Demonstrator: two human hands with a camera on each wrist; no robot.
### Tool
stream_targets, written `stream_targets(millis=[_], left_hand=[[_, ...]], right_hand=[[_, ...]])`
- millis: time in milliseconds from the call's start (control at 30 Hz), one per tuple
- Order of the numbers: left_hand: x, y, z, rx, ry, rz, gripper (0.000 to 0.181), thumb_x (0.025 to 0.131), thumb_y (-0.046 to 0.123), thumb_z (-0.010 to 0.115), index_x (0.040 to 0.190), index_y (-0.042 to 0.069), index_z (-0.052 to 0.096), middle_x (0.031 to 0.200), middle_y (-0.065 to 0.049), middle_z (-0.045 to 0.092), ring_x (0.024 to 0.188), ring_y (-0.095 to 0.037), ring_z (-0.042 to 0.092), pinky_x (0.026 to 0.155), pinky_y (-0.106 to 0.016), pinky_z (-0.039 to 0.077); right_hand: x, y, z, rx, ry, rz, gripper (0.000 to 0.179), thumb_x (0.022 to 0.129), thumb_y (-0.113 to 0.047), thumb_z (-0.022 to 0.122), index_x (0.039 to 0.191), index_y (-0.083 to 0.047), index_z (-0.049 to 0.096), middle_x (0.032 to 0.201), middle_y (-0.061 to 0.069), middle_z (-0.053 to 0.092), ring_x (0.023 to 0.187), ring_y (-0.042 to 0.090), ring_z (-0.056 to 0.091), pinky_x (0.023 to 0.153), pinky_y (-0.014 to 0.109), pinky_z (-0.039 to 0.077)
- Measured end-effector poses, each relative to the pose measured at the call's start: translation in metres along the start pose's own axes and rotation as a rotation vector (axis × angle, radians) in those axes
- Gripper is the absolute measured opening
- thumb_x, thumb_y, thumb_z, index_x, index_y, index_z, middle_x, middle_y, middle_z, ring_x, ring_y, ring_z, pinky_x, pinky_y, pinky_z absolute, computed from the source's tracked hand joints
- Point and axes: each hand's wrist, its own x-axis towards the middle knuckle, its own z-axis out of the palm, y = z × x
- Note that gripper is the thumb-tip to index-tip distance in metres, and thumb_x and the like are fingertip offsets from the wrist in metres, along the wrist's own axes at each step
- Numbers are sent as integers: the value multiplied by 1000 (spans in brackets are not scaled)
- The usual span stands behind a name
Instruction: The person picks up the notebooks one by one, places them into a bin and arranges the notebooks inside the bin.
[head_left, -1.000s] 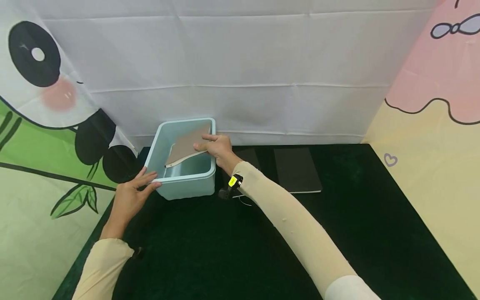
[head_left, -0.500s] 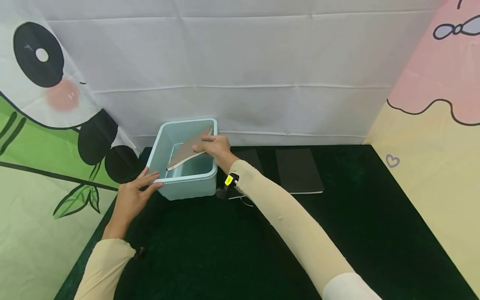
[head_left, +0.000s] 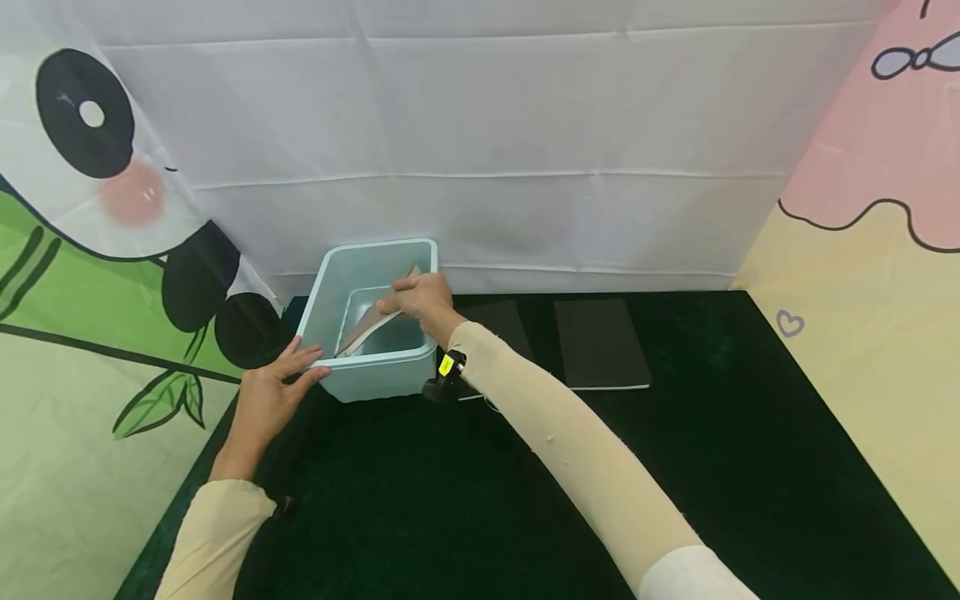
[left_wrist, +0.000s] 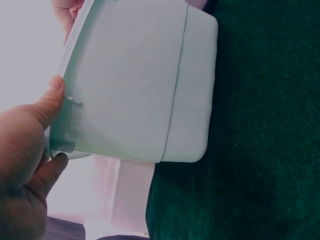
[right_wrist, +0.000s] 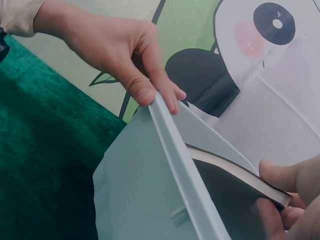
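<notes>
A light-blue plastic storage bin [head_left: 378,379] stands at the back left of the dark green cloth. My left hand [head_left: 272,398] grips its near left corner, thumb on the front rim and fingers over the side rim. Inside the bin my right hand [head_left: 422,300] holds a tan-covered notebook [head_left: 365,328], tilted, its lower part below the rim. In the right wrist view, thumb and fingers pinch the notebook [right_wrist: 235,175] along one edge, its white page edges and dark underside showing. The left wrist view shows the bin's outer wall [left_wrist: 125,80] beside my left thumb.
Two black notebooks lie to the right of the bin: one [head_left: 602,343] in full view, the other [head_left: 501,321] partly behind my right forearm. A white cloth backdrop [head_left: 525,150] rises behind, and printed cartoon panels stand at both sides.
My right hand has lowered the tan notebook deeper into the bin and tilted it more steeply, its front end now near the front wall. My left hand stays on the bin's corner.
</notes>
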Motion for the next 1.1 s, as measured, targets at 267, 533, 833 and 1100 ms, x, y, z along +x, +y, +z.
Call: stream_targets(millis=[267, 533, 833, 1100], left_hand=[[-1, -1, 2, 16, 5, -1, 35, 91, 18, 79, 123, 5, 74, 128, -17, 69, 130, -44, 56, 96, -42, 54], [0, -1, 2, -10, -2, -4, 34, 91, 18, 79, 122, 5, 75, 128, -17, 69, 132, -44, 53, 94, -66, 47], [1, -3, 1, 15, 12, 13, 35, 91, 18, 79, 123, 5, 74, 128, -16, 70, 131, -43, 55, 95, -35, 55], [0, -4, 2, 9, 46, 44, 36, 88, 14, 81, 122, 5, 75, 127, -17, 70, 125, -46, 59, 60, -10, 33]], right_hand=[[3, 1, 8, -58, -17, -8, 43, 81, -9, 88, 122, -8, 75, 126, 9, 67, 92, 19, 74, 82, 29, 58], [-3, 0, 1, -95, -202, -7, 47, 94, -17, 77, 136, 0, 63, 141, 17, 59, 116, 32, 69, 103, 41, 51], [0, -16, -27, 88, -325, -18, 42, 99, -16, 69, 135, 5, 61, 136, 24, 62, 121, 35, 66, 102, 41, 52], [-10, -15, -74, 15, -405, -121, 48, 104, -25, 62, 144, -1, 54, 141, 20, 60, 125, 33, 64, 102, 41, 51]])
